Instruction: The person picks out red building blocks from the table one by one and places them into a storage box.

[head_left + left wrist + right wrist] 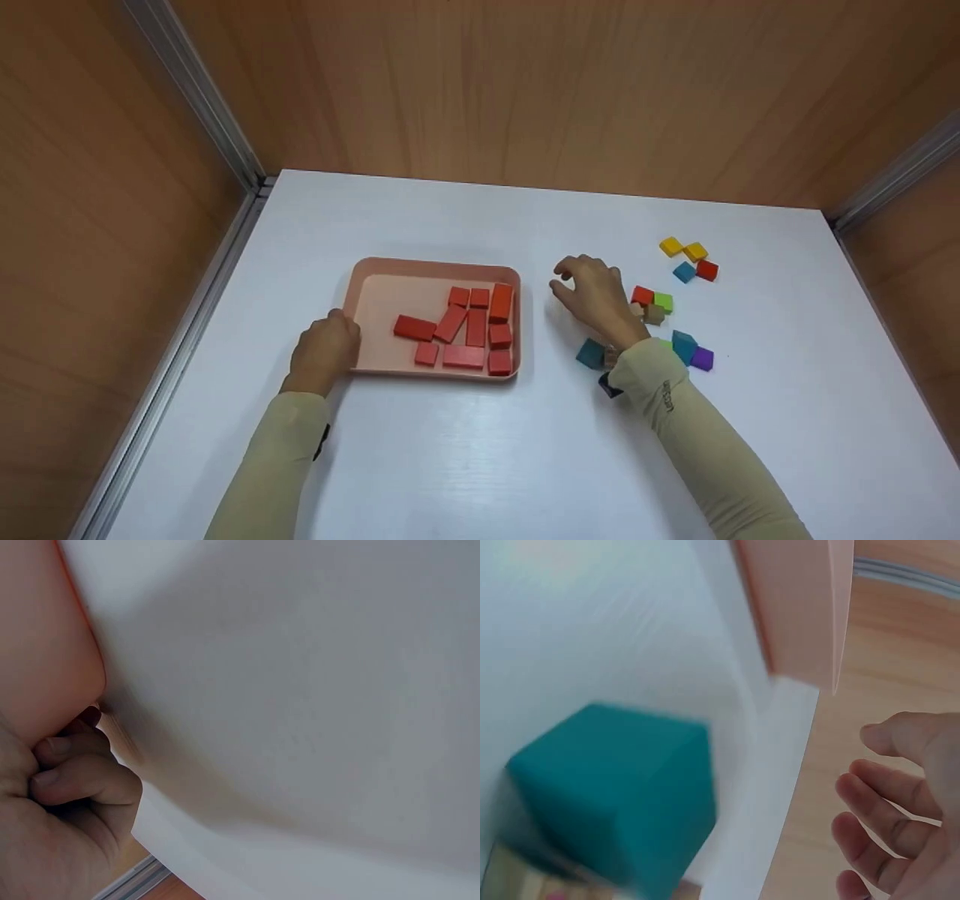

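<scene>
At the left side of a pink tray (379, 296), my left hand (324, 351) grips the edge. The left wrist view has this hand's (82, 787) fingers curled at the tray's corner. Several red blocks (463, 356), some cubes and some longer bars, lie in the tray, mostly in its right half. My right hand (596, 296) hovers between the tray and the loose blocks, its fingers loosely bent and holding nothing. Near its wrist lies a teal block (591, 354), large in the right wrist view. The right sleeve partly hides the blocks beside it.
To the right lie more loose blocks: two yellow ones (683, 249) at the back, a blue one (684, 271) beside a red one (707, 270), a green one (663, 302) and a purple one (703, 358). Wooden walls (495, 97) enclose the white table (420, 465).
</scene>
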